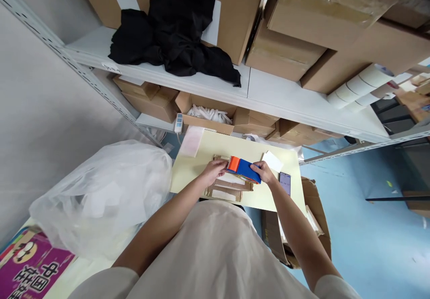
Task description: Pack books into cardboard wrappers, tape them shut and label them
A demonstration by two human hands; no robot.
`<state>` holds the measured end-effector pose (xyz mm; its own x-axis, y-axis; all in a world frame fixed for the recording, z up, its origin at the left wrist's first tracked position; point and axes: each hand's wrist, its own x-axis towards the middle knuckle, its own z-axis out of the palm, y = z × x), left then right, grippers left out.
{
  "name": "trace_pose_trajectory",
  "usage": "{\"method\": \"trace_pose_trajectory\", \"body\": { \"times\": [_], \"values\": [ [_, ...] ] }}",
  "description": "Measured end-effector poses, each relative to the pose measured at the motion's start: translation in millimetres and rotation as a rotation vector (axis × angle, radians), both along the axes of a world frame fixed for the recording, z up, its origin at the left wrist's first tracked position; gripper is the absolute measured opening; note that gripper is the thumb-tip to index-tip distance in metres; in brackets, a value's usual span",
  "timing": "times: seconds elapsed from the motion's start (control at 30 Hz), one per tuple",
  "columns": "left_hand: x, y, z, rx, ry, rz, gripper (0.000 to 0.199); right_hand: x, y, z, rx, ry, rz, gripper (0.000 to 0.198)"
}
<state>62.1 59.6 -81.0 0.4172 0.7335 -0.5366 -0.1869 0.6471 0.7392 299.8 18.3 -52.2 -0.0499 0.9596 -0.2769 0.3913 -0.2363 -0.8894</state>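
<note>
A blue and orange tape dispenser (247, 170) is held over the pale table (188, 169), just above a small cardboard package (224, 193). My right hand (264, 172) grips its blue end. At the orange end, the closed fingers of my left hand (214, 172) pinch close to the cutter; whether they hold the tape's end or the dispenser itself is too small to tell. Part of the package, which has white paper on it, is covered by the dispenser and my left hand.
Right of my hands lie a phone (285, 183) and white paper (272, 160). An open carton (314, 220) stands on the floor at the right. A big translucent plastic bag (107, 187) fills the left side. Beyond the table, a shelf (268, 88) bears boxes, black cloth (178, 35) and rolls (361, 84).
</note>
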Motion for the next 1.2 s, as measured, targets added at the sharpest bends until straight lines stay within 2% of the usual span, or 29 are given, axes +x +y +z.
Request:
{"method": "trace_pose_trajectory", "body": {
  "times": [0.13, 0.23, 0.37, 0.53, 0.63, 0.77, 0.87, 1.0, 1.2],
  "values": [
    [-2.1, -1.8, 3.4, 0.034, -0.009, 0.065, 0.044, 1.5, -0.1, 4.9, 0.014, -0.015, 0.036, 0.057],
    [-4.5, -2.9, 6.0, 0.032, -0.041, 0.056, 0.048, 2.0, -1.5, 7.9, 0.021, -0.018, 0.051, 0.056],
    [-3.4, -2.3, 7.1, 0.123, 0.061, 0.031, 0.036, -0.6, -2.3, 13.1, 0.024, -0.025, 0.052, 0.056],
    [-3.4, 5.3, 15.1, 0.210, 0.122, 0.060, 0.027, -8.7, 6.5, 31.0, 0.042, -0.066, 0.079, 0.055],
    [-21.5, 11.2, 17.4, 0.226, 0.139, 0.123, 0.030, -1.1, 10.6, 42.4, 0.065, -0.112, 0.113, 0.052],
    [-63.0, 16.6, 4.2, 0.195, 0.239, 0.278, 0.037, 24.4, 2.3, 40.3, 0.068, -0.221, 0.091, 0.050],
    [-82.5, 16.5, -9.3, 0.167, 0.277, 0.277, 0.037, 34.5, -8.1, 25.7, 0.067, -0.274, 0.052, 0.053],
    [-84.9, 16.9, -19.4, 0.140, 0.281, 0.227, 0.034, 33.3, -13.5, 9.4, 0.038, -0.242, 0.024, 0.053],
    [-76.9, 24.4, -42.3, 0.135, 0.339, 0.151, 0.032, 34.0, -14.2, 5.9, 0.006, -0.254, 0.037, 0.053]
  ]
}}
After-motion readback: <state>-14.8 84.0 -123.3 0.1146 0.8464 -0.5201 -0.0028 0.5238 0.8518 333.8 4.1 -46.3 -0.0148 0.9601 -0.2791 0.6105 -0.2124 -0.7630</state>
